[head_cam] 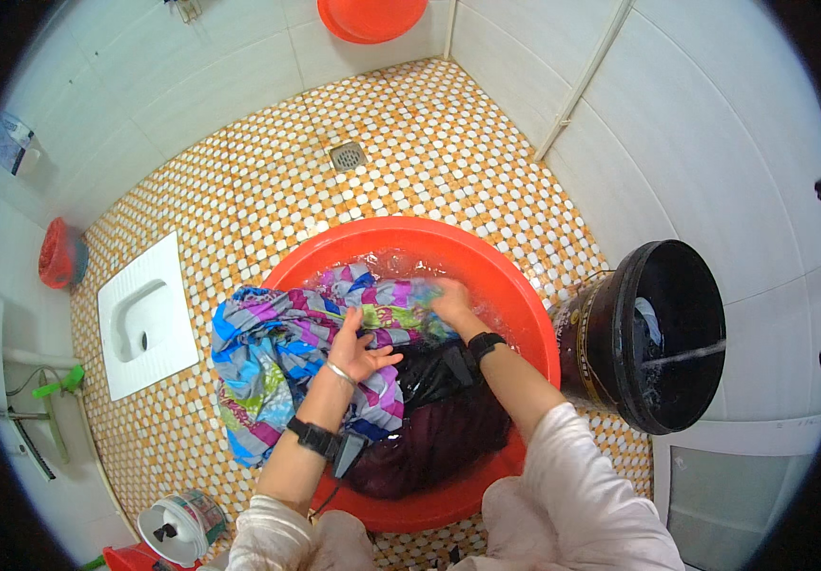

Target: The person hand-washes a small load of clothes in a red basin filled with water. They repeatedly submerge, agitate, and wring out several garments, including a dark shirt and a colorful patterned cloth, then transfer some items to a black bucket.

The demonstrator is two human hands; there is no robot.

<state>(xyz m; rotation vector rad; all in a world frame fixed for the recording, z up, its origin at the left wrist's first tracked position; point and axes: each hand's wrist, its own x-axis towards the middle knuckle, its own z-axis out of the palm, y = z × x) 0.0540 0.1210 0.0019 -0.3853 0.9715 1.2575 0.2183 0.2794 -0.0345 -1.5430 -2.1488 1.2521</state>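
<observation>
A large red plastic basin (539, 314) of sudsy water stands in front of me. A patterned cloth (261, 335) in blue, grey, purple and green lies partly in the water, its left part hanging over the basin's rim. My right hand (451, 301) has hold of its wet far end; the fingers there are blurred. Above the cloth's middle, my left hand (358, 355) is palm up with fingers apart, holding nothing. Black fabric (425, 371) and a dark maroon garment (432, 450) soak in the nearer part of the basin.
Right of the basin, a black bucket (596, 350) receives a thin stream of water (689, 353). A white squat toilet (150, 314) is set in the tiled floor to the left. A floor drain (348, 155) lies beyond the basin; a lidded white pail (186, 524) stands near left.
</observation>
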